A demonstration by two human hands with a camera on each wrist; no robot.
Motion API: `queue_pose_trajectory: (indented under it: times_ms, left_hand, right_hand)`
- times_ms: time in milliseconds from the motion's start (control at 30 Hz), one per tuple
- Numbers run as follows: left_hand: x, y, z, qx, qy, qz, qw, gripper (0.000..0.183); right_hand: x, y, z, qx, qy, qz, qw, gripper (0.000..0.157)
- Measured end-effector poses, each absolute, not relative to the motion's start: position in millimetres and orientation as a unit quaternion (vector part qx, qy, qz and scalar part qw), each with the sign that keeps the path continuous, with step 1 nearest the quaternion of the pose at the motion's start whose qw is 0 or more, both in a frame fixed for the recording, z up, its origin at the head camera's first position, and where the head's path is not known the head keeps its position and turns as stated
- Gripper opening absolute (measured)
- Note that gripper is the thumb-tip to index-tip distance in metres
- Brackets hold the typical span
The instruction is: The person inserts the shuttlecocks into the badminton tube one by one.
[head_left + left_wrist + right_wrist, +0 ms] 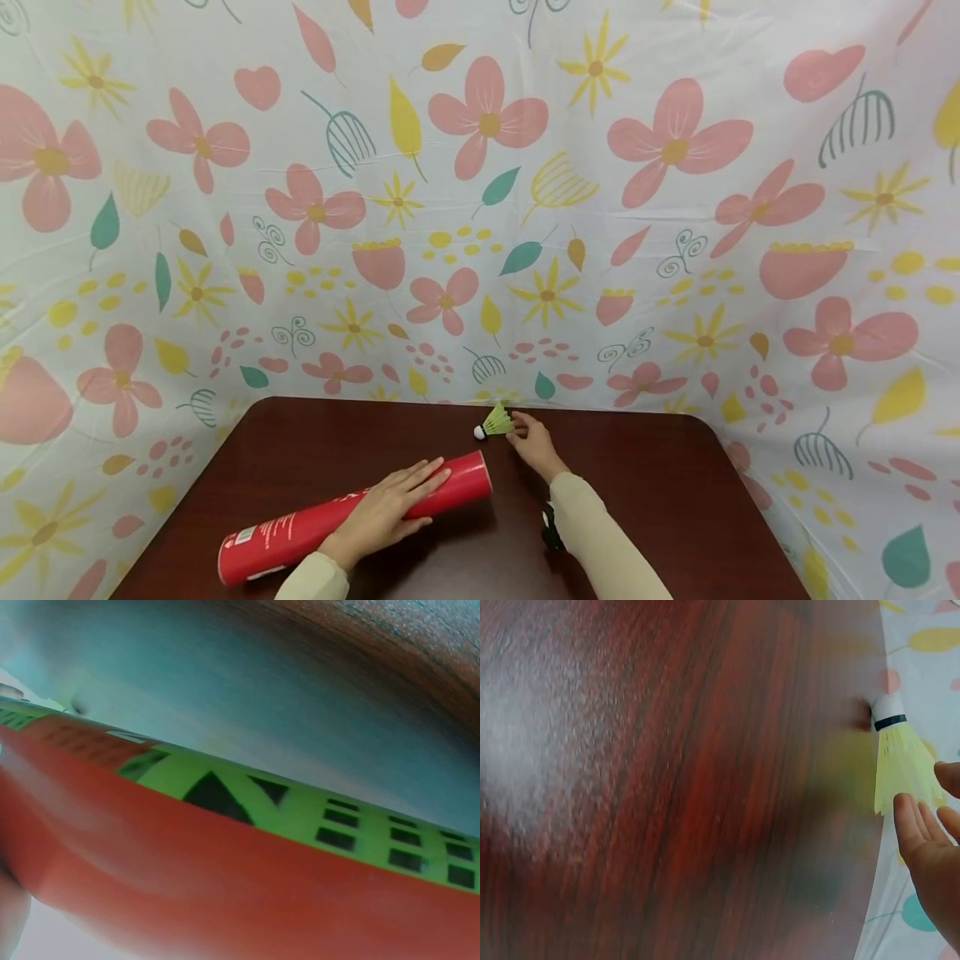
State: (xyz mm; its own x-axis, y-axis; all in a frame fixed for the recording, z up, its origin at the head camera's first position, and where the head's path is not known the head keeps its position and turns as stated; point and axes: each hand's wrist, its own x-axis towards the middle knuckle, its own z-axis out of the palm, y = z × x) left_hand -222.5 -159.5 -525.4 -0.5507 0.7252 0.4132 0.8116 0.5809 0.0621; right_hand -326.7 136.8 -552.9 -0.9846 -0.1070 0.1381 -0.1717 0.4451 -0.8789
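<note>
A long red shuttlecock tube slants across the table's left half, its right end farther back. My left hand holds it from above, fingers across the top and thumb on the near side. In the left wrist view, the tube fills the lower part, with a green band bearing dark marks. Near the back edge lies a yellow shuttlecock, its white cork banded in black. My right hand reaches to its feather end, fingers loosely extended; whether the fingertips touch the feathers, I cannot tell.
The dark reddish-brown table has rounded back corners. A white cloth with pink, yellow and teal flower prints hangs behind and around it. A black device sits at my right wrist.
</note>
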Motion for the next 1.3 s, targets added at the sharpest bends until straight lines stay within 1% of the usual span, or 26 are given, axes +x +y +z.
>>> queue_pose_trajectory:
  times_ms: [100, 333, 433, 633, 933, 1300]
  left_hand:
    - [-222, -159, -526, -0.440, -0.872, -0.122, 0.178, 0.092]
    - [-223, -160, -528, -0.445, -0.867, -0.124, 0.187, 0.092]
    - [-222, -158, -528, -0.446, -0.865, -0.126, 0.190, 0.090]
    - [-221, -158, -530, -0.447, -0.863, -0.127, 0.198, 0.092]
    - [-221, -162, -527, -0.437, -0.869, -0.129, 0.193, 0.090]
    - [-221, -161, -523, -0.440, -0.866, -0.127, 0.202, 0.094]
  right_hand:
    - [-325, 135, -554, 0.081, -0.852, 0.515, 0.048, 0.039]
    - [-321, 131, -557, 0.057, -0.867, 0.489, 0.082, 0.017]
    - [-318, 132, -557, 0.049, -0.870, 0.481, 0.094, 0.012]
    - [-312, 139, -551, 0.062, -0.873, 0.473, 0.104, 0.010]
    - [-304, 151, -537, 0.068, -0.868, 0.488, 0.069, 0.010]
    - [-294, 171, -520, 0.103, -0.868, 0.482, 0.067, 0.008]
